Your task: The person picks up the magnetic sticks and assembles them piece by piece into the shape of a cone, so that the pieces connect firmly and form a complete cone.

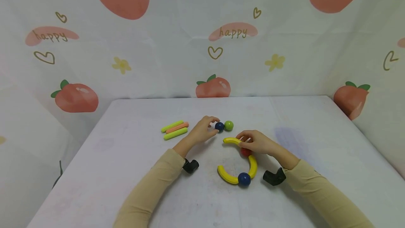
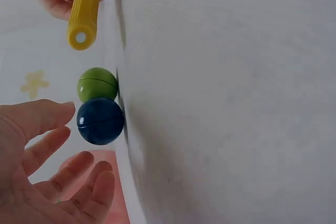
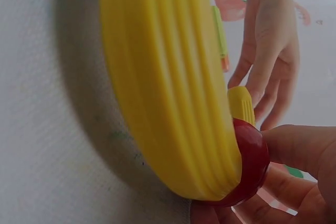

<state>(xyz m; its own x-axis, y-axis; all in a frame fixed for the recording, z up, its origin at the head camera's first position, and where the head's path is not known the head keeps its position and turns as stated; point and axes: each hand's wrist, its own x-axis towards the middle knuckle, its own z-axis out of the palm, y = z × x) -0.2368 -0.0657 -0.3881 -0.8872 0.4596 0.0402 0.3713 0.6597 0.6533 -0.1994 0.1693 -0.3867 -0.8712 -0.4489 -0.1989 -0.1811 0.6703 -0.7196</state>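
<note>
Nearest, a blue ball joins two yellow arcs; right hand pinches another arc at the red ball; left hand, fingers relaxed, nears a second blue ball.

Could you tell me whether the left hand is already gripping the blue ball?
No, the left hand is open beside the blue ball, its fingers straight and not around it.

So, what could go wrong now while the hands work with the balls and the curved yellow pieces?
1. The left hand reaches with open fingers for the dark blue ball, which touches the green ball; a nudge may send either one rolling away.
2. The right hand holds a yellow curved piece against the red ball; the joint may slip apart.
3. Pushing there could shift the lower arc with its blue ball.
</note>
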